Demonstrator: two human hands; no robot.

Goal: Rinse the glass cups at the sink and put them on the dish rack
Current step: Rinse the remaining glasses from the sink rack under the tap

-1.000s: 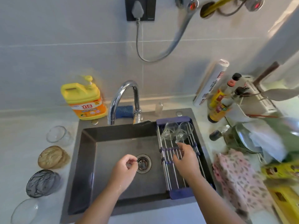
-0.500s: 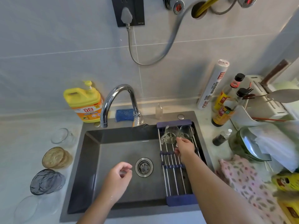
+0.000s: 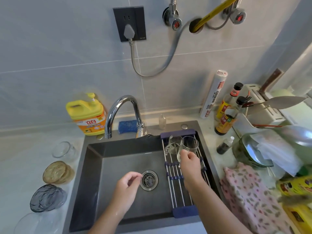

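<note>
Wall:
- Black rectangular wall socket [image 3: 130, 22] with a grey plug [image 3: 129, 32] in it.
- Two chrome valves with red centres [image 3: 175, 23] [image 3: 238, 16].
- Yellow hose [image 3: 214, 11] entering a wall hole.
- Grey flexible hose [image 3: 168, 59] hanging in a loop.

Counter, back left:
- Yellow plastic detergent jug with orange label and pump top [image 3: 87, 114].
- Blue scrubbing pad [image 3: 127, 126].
- Small clear bottle [image 3: 162, 121].

Counter, right:
- White cylindrical roll with red lettering [image 3: 213, 94], leaning on the tiles.
- Two black-capped sauce bottles with yellow labels [image 3: 227, 120], close together.
- Small dark bottle with white cap [image 3: 223, 146].
- White knife block [image 3: 263, 105].
- Pink floral cloth [image 3: 249, 196].
- Yellow printed packets [image 3: 297, 184].
</note>
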